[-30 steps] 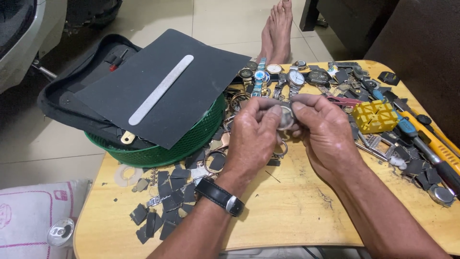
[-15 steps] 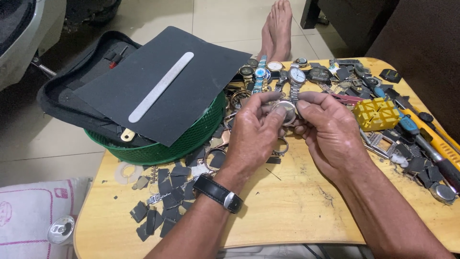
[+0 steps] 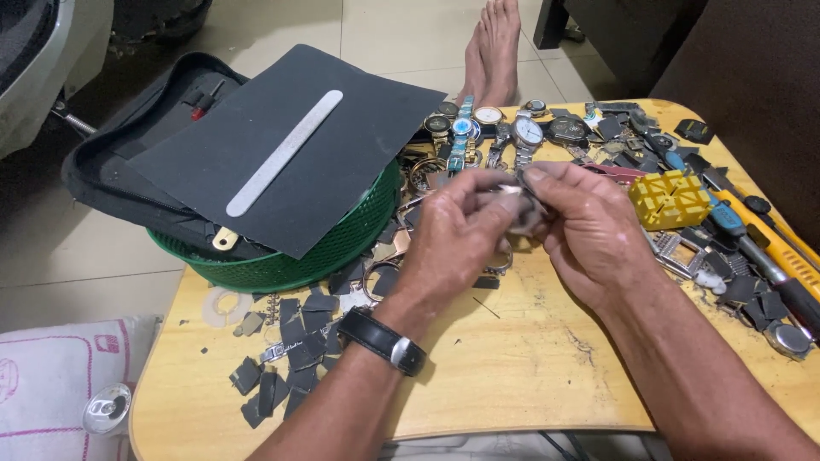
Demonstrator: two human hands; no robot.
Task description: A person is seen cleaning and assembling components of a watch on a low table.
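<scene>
Looking down, head view: a low wooden table (image 3: 512,376) with rounded corners is seen, its far half crowded.
Hands: the left hand (image 3: 457,239) and the right hand (image 3: 589,230) are met near the table's middle; fingertips of both are pressed together around a small metal watch part (image 3: 519,213), which is blurred and mostly hidden by the fingers.
Grip: the part is pinched from both sides, above the table, just in front of the far clutter.
Left wrist: one black-strapped wristwatch (image 3: 383,340) is worn.
Far edge: a row of wristwatches (image 3: 500,128) with metal bracelets is laid out; about six dials can be counted, the rest is too tangled to tell.
Right edge: one yellow plastic block with slots (image 3: 670,199) is set beside a yellow-handled tool (image 3: 769,235) and a blue-handled tool (image 3: 726,218).
Left far corner: one round green mesh basket (image 3: 342,248) is overhanging the edge; a black zip case (image 3: 111,179) and a dark matte sheet (image 3: 316,171) are stacked on it, with one flat silvery strip (image 3: 282,154) on top.
Near left corner: many small dark flat scraps (image 3: 290,341) are scattered.
Floor: pale tiles, two bare feet (image 3: 494,51) beyond the far edge.
</scene>
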